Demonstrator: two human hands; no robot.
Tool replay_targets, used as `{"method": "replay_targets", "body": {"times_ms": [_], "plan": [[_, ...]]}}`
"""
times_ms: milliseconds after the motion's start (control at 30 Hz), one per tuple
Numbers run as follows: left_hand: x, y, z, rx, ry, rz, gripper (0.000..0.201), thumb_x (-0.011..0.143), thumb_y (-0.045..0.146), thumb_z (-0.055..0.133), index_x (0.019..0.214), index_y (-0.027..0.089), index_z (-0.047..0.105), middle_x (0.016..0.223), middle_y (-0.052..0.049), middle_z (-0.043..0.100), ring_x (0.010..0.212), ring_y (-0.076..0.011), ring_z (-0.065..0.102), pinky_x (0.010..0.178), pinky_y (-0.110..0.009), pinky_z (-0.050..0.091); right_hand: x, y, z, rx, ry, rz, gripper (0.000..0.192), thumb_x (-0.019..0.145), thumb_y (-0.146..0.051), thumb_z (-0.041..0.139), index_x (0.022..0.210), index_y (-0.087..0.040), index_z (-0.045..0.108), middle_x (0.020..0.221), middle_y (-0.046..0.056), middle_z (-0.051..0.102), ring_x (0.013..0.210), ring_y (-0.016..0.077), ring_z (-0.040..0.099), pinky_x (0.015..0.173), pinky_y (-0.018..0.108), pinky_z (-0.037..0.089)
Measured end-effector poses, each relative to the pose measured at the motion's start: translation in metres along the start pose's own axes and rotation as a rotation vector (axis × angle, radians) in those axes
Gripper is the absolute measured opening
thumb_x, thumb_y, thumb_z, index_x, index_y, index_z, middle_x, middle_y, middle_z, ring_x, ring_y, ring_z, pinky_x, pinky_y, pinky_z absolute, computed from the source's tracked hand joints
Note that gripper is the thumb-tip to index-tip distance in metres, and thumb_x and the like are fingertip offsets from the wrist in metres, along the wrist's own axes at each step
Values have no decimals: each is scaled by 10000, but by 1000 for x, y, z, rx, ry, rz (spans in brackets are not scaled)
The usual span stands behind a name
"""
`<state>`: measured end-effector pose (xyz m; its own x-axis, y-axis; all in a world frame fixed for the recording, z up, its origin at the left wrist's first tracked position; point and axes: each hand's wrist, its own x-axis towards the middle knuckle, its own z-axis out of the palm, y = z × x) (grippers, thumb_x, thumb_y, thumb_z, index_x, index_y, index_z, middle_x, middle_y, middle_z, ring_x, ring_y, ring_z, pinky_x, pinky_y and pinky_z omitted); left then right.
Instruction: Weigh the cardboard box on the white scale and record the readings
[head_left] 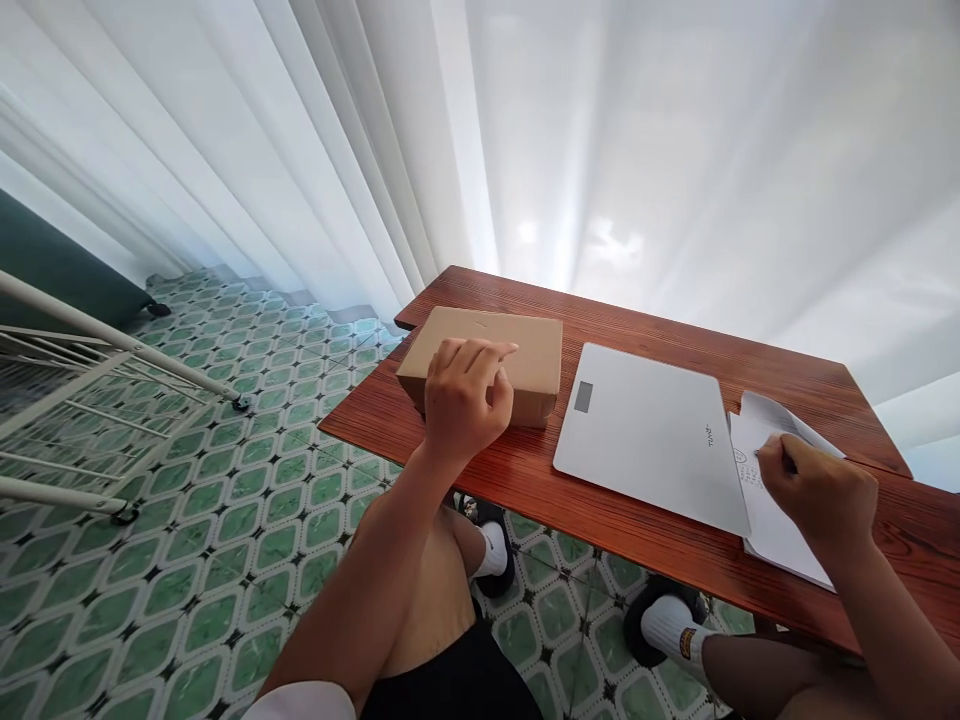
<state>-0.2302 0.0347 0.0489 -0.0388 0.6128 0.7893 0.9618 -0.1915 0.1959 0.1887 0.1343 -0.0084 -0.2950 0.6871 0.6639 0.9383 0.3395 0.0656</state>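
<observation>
My left hand [469, 392] is over the near side of a closed cardboard box [525, 350]. Its fingers are loosely bent, the index finger reaches out and the thumb stands apart; I cannot tell if it touches the box. Right of the box lies a flat white digital scale [645, 430] with a small grey display, nothing on top of it. Past the scale's right edge, my right hand [817, 490] is closed like a fist above white paper sheets [780, 535] with some handwriting. Whatever it may hold is hidden by the fingers.
Everything rests on a reddish-brown wooden table [675, 330]. Behind it hangs a white curtain [637, 150]. A white metal rack [120, 350] on wheels stands at the left on the green tiled floor [277, 500]. My legs are under the table's front edge.
</observation>
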Motion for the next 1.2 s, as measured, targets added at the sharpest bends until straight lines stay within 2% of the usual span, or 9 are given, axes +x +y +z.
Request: {"method": "replay_targets", "body": {"times_ms": [167, 300, 467, 600, 700, 833, 900, 1000, 1200], "plan": [[1, -14, -1, 81, 19, -150, 317, 895, 149, 448, 1145, 191, 638, 1031, -71, 675, 1003, -285, 557, 932, -428, 446, 33, -57, -11, 78, 75, -112, 421, 887, -314, 469, 503, -224, 324, 419, -12, 335, 409, 124, 275, 468, 311, 189], [0, -20, -5, 124, 18, -251, 343, 877, 149, 461, 1179, 198, 616, 1106, -80, 660, 1079, -314, 543, 977, -457, 432, 56, -111, -18, 181, 72, -105, 406, 918, -318, 430, 536, -222, 332, 431, -16, 357, 425, 126, 298, 482, 311, 206], [-3, -31, -7, 173, 6, -325, 383, 882, 153, 481, 1249, 186, 584, 1199, -98, 639, 1157, -336, 523, 999, -473, 436, 74, -171, -21, 440, -63, -45, 289, 935, -339, 433, 688, -213, 511, 560, -7, 533, 487, 140, 457, 525, 295, 314], [-7, -42, -9, 192, -23, -383, 432, 890, 173, 490, 1317, 173, 556, 1255, -125, 622, 1207, -344, 509, 1032, -503, 438, 79, -207, -17, 719, -244, 40, 218, 949, -383, 475, 984, -214, 607, 882, 48, 696, 719, 193, 641, 640, 311, 480], [-11, -49, -10, 200, -52, -427, 451, 894, 198, 485, 1340, 173, 549, 1302, -135, 604, 1234, -353, 506, 1033, -524, 447, 79, -224, -12, 886, -314, 81, 402, 978, -490, 459, 1245, -208, 567, 1211, 131, 659, 1098, 268, 632, 803, 387, 563], [-16, -55, -9, 203, -82, -455, 462, 911, 233, 474, 1364, 173, 545, 1381, -149, 567, 1292, -362, 487, 1053, -552, 443, 75, -235, -3, 1040, -443, 181, 659, 976, -622, 450, 1516, -253, 370, 1542, 148, 425, 1422, 295, 407, 1080, 526, 457], [-18, -57, -8, 203, -107, -473, 469, 921, 257, 470, 1377, 172, 542, 1406, -158, 552, 1303, -373, 486, 1050, -566, 446, 73, -238, 1, 1071, -508, 217, 765, 956, -669, 468, 1575, -264, 274, 1603, 146, 333, 1471, 303, 332, 1141, 554, 387], [-20, -58, -7, 198, -146, -507, 481, 937, 302, 465, 1394, 169, 535, 1436, -171, 527, 1299, -386, 498, 1035, -570, 460, 72, -243, 5, 1091, -566, 234, 859, 937, -699, 484, 1607, -246, 193, 1628, 154, 276, 1481, 314, 314, 1179, 565, 325], [-18, -55, -11, 202, -223, -581, 481, 954, 348, 443, 1391, 178, 549, 1388, -157, 564, 1158, -375, 603, 854, -496, 555, 72, -249, 7, 1068, -651, 237, 870, 936, -707, 452, 1607, -214, 200, 1625, 133, 292, 1474, 331, 327, 1214, 559, 263]]}}
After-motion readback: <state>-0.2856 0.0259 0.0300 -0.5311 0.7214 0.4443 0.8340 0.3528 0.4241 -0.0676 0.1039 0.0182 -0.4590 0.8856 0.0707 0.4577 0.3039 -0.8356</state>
